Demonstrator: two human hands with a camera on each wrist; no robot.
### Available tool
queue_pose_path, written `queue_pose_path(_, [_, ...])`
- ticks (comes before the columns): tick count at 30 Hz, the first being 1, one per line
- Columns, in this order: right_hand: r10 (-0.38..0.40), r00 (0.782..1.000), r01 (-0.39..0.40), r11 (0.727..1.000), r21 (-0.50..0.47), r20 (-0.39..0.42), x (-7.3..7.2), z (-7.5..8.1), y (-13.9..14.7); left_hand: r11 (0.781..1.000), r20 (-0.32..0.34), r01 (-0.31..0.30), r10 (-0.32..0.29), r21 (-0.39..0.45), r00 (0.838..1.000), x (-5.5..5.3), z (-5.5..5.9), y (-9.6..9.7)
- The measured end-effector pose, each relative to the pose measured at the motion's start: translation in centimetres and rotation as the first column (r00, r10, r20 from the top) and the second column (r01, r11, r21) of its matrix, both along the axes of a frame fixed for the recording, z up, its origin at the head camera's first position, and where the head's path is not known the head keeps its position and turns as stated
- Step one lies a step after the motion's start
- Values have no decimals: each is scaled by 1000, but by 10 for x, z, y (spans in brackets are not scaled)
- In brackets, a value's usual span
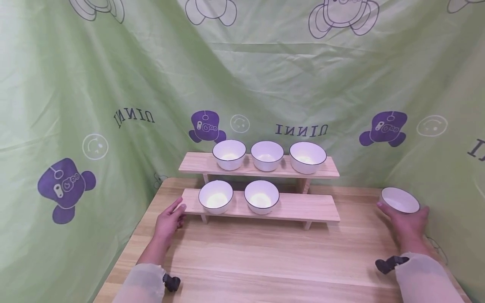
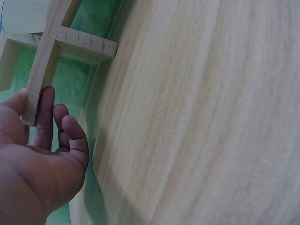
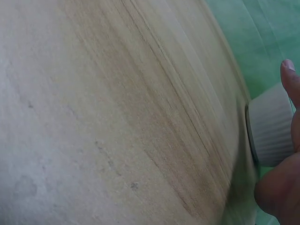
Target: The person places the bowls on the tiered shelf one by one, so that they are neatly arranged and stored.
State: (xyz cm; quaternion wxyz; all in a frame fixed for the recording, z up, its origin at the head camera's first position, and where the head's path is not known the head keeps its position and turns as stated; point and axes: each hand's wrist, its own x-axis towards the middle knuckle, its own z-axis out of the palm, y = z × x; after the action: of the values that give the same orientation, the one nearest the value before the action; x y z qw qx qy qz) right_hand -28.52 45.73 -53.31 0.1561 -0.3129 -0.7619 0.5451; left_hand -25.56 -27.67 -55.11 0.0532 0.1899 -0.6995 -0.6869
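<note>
My left hand (image 1: 168,222) pinches the left end of the lower shelf (image 1: 299,205) of a light wooden two-step stand, the thumb above and fingers below in the left wrist view. Two white bowls (image 1: 216,197) with dark rims sit on the left half of that shelf. Far to the right, my right hand (image 1: 411,227) holds another white dark-rimmed bowl (image 1: 400,200), thumb and fingers spread around its near side. The right wrist view catches the ribbed side of this bowl (image 3: 272,126); whether it touches the table cannot be told.
Three more white bowls (image 1: 267,155) stand in a row on the upper shelf (image 1: 197,162). Under everything lies a wood-grain table (image 1: 257,261). A green printed curtain (image 1: 265,75) hangs behind and at both sides, close to the table's edges.
</note>
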Motion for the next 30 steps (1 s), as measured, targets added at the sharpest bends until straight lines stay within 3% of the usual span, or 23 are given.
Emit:
queue_pose_path(13, [-4, 1000, 5, 999, 33, -19, -9, -14, 7, 1000, 11, -4, 4, 3, 1000, 0, -1, -1])
queue_pose_path(30, [13, 1000, -13, 1000, 7, 25, -15, -6, 5, 1000, 6, -15, 15, 17, 1000, 0, 0, 1])
